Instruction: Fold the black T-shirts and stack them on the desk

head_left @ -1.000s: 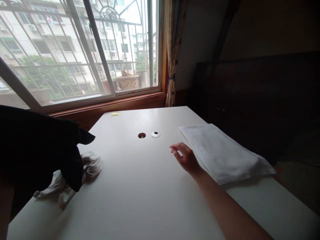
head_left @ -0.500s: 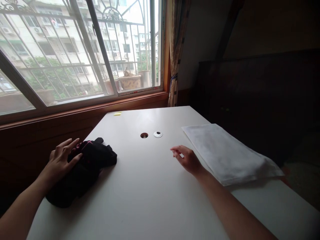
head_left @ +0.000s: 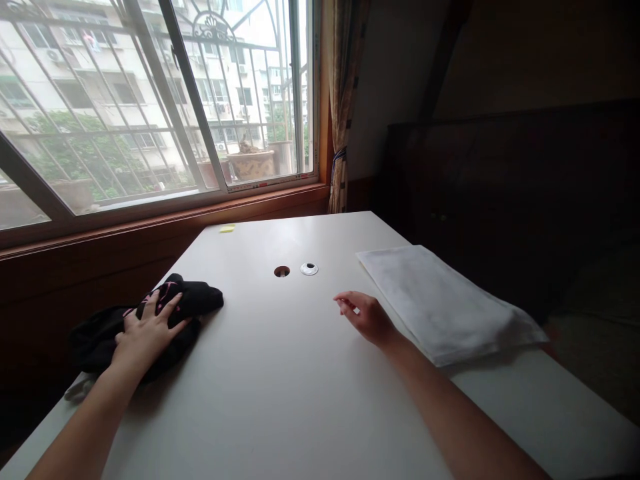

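A crumpled bundle of black cloth (head_left: 200, 297) with pink markings lies on the left side of the white table. My left hand (head_left: 150, 327) rests on top of it, fingers spread and palm down, not wrapped around it. My right hand (head_left: 367, 317) hovers over the middle right of the table, or touches it lightly; I cannot tell which. Its fingers are curled, thumb and fingertips close together, with nothing visible between them. Just right of that hand is a flat white packet (head_left: 445, 303), its surface slightly wrinkled.
The white table (head_left: 260, 400) has a round cable hole (head_left: 282, 272) beside a silvery round cover (head_left: 309, 269). A yellow sticky note (head_left: 227, 229) is near the far left corner. Something pale (head_left: 79, 388) pokes out beneath my left forearm. A barred window (head_left: 150, 100) stands beyond.
The black cloth has shifted left and its shape has changed. My left hand has moved right and down across it, fingers now spread wider. My right hand keeps its pose; the view has turned slightly.
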Available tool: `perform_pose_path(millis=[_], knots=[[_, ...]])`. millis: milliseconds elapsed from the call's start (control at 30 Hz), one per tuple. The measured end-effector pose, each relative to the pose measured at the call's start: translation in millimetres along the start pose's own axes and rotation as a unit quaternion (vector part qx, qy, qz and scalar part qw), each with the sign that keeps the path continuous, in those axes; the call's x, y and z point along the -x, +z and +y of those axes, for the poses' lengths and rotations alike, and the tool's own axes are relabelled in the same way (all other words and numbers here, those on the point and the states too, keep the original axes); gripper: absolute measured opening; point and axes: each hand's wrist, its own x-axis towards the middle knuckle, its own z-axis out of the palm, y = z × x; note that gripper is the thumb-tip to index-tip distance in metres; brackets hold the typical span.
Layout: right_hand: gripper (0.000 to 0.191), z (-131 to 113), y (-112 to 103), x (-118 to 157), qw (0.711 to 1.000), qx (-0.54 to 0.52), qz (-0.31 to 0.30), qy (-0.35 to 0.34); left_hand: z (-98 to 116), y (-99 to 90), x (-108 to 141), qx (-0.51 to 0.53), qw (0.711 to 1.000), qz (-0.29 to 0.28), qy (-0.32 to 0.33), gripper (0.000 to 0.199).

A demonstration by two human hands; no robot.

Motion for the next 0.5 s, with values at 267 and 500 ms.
perform_pose_path(millis=[267,500], knots=[[0.018,6,-2,-3,0.998,0.053,0.028,-0.002,19,11.3,-16,-0.045,0.996,0.032,-0.073,0.076],[0.018,10,-8,-6,0.995,0.070,0.064,0.025,54,0.6,31,-0.056,0.984,0.162,0.053,0.053]])
